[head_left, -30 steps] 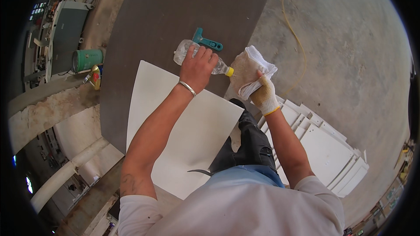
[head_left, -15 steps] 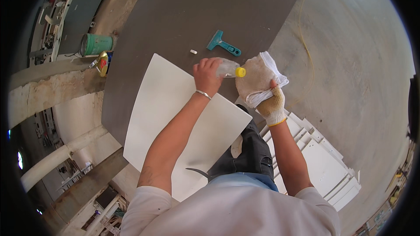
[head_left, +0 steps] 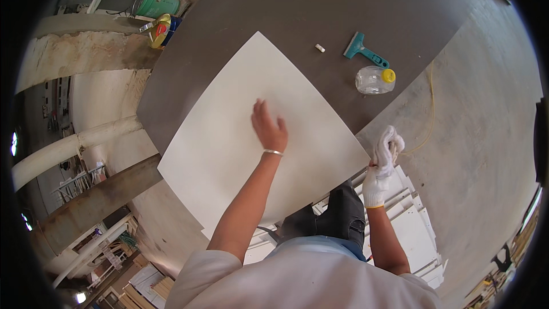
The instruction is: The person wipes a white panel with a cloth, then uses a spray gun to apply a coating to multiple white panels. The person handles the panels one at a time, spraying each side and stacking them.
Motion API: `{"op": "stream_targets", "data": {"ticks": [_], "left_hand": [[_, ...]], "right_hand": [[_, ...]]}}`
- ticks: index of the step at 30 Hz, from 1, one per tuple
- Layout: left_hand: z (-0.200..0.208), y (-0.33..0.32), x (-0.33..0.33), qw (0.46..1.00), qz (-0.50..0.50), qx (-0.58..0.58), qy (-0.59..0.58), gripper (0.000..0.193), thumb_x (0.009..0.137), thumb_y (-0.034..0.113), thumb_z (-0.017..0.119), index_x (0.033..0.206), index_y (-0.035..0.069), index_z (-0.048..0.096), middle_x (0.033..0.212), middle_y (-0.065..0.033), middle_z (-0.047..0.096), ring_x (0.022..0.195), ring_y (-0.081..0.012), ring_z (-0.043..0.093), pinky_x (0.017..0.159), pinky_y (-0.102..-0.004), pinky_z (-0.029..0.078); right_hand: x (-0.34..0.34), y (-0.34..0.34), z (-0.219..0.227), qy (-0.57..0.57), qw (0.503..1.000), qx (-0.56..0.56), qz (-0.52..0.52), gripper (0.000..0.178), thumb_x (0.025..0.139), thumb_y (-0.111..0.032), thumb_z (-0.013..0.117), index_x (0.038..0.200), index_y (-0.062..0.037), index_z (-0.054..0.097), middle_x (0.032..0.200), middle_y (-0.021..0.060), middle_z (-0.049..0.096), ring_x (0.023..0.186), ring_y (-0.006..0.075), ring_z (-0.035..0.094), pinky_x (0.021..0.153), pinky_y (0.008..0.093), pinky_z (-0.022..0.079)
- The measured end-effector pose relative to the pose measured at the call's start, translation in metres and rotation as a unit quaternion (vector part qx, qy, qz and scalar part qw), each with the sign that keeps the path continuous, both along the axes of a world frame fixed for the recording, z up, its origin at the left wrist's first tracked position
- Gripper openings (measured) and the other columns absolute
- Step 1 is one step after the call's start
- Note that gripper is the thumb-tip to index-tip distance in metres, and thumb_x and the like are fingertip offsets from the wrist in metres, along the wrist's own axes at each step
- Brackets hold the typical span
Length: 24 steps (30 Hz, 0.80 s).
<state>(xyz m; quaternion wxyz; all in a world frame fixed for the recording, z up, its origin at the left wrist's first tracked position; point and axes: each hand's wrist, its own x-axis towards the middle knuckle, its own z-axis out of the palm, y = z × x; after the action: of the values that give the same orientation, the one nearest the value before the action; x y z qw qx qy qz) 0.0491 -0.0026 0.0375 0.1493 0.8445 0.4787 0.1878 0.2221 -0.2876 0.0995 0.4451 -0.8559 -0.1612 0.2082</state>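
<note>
The left hand (head_left: 269, 129) is over the sheet (head_left: 226, 143), which covers the table's (head_left: 423, 11) near edge; near the right edge is the bottle (head_left: 373, 81), the scraper (head_left: 366, 51) just behind, the stub (head_left: 319, 48) farther left; the right hand (head_left: 377, 186) holds the cloth (head_left: 388, 150) right of the sheet

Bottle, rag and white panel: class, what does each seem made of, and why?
Bottle: probably plastic, clear and glossy, showing highlights.
Rag: likely cloth, matte; it bunches in soft folds.
White panel: smooth, low sheen, plain face; perhaps laminate or painted board, unclear.
</note>
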Motion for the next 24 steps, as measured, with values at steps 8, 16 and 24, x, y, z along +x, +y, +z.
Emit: {"op": "stream_targets", "data": {"ticks": [8,16,24], "left_hand": [[-0.015,0.000,-0.255,0.952,0.195,-0.069,0.228,0.067,0.104,0.034,0.036,0.163,0.007,0.023,0.171,-0.0234,0.013,0.158,-0.0418,0.009,0.125,-0.0614,0.006],[-0.012,0.001,-0.255,0.960,0.184,-0.058,0.203,0.067,0.104,0.036,0.034,0.161,0.003,0.026,0.169,-0.0270,0.015,0.157,-0.0469,0.010,0.123,-0.0649,0.006],[-0.009,0.001,-0.252,0.962,0.190,-0.066,0.184,0.068,0.102,0.035,0.036,0.161,0.002,0.025,0.168,-0.0282,0.016,0.156,-0.0484,0.010,0.123,-0.0669,0.007]], "right_hand": [[-0.055,0.093,-0.052,-0.311,0.889,-0.270,0.199,0.064,0.093,-0.030,0.058,0.154,-0.0113,0.046,0.163,0.0207,0.036,0.154,0.0432,0.025,0.126,0.0578,0.012],[-0.032,0.439,-0.075,-0.379,0.874,-0.155,0.263,0.053,0.096,-0.017,0.052,0.149,-0.0163,0.051,0.159,0.0142,0.045,0.150,0.0360,0.035,0.125,0.0501,0.021],[-0.038,0.325,-0.061,-0.388,0.837,-0.253,0.291,0.051,0.100,-0.029,0.051,0.148,-0.0123,0.053,0.160,0.0119,0.045,0.151,0.0333,0.035,0.127,0.0467,0.020]]}}
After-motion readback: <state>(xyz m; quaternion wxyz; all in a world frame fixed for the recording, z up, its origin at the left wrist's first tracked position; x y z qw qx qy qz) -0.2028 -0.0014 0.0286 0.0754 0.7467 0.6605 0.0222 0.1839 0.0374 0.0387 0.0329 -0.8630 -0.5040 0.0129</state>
